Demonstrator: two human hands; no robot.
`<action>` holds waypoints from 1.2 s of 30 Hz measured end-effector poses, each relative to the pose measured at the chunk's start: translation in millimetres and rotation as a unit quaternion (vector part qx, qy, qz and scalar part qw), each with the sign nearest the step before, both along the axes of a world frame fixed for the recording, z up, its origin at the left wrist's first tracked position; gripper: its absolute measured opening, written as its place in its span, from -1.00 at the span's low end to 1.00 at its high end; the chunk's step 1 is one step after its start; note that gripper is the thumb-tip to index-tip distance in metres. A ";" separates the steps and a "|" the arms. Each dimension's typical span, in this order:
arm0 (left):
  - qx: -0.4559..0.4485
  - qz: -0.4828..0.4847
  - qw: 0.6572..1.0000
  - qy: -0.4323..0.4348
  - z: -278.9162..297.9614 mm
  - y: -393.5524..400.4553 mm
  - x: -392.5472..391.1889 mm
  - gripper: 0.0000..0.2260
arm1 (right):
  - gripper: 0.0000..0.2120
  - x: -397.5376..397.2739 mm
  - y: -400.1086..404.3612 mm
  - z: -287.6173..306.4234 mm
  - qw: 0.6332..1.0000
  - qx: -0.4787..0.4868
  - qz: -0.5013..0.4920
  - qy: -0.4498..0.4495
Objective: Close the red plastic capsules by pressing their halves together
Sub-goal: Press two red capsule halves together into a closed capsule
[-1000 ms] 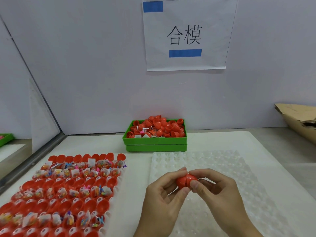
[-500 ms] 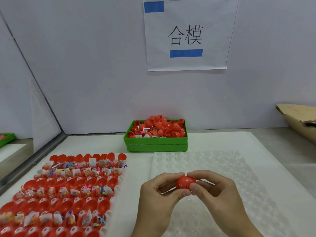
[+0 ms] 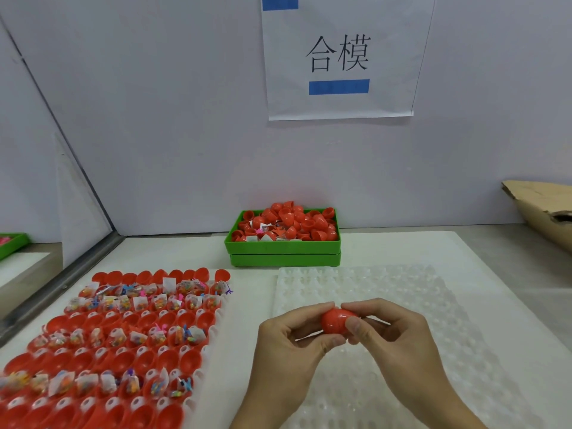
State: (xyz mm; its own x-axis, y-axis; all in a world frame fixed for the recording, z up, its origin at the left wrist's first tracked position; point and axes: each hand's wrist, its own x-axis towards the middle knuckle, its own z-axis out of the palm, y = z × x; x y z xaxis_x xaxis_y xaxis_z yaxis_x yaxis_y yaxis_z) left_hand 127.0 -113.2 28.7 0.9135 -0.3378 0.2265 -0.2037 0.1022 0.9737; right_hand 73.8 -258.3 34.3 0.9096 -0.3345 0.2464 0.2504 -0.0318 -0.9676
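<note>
One red capsule is held up over the clear bumpy tray, pinched from both sides. The fingers of the left hand and the right hand are clamped on it. The halves look joined, so the squeezing step seems nearly done. Next, it probably needs putting down, and an open one must be picked from the white tray.

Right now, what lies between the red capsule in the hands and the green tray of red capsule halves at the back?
In the head view, only the far rows of the clear dimpled plastic tray, then bare white mat.
</note>
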 end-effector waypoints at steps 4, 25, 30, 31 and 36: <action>0.025 0.014 1.000 -0.013 2.2 0.1 0.4 -0.62 | -0.85 -0.2 -0.3 0.6 1.000 -0.019 -0.004 0.001; -0.001 0.016 1.000 -0.018 1.6 6.4 5.1 -0.70 | -0.86 16.7 2.9 4.3 0.999 -0.046 0.001 0.022; 0.005 0.005 1.000 -0.008 -0.5 6.0 5.7 -0.69 | -0.83 12.4 2.2 0.1 0.999 -0.028 0.002 0.022; 0.004 0.003 1.000 -0.009 -0.6 6.2 5.6 -0.69 | -0.82 12.1 2.2 -0.1 0.999 -0.027 0.000 0.022; 0.000 -0.009 1.000 -0.016 -1.7 6.3 5.4 -0.68 | -0.81 11.2 2.5 -0.1 1.000 -0.023 -0.004 0.016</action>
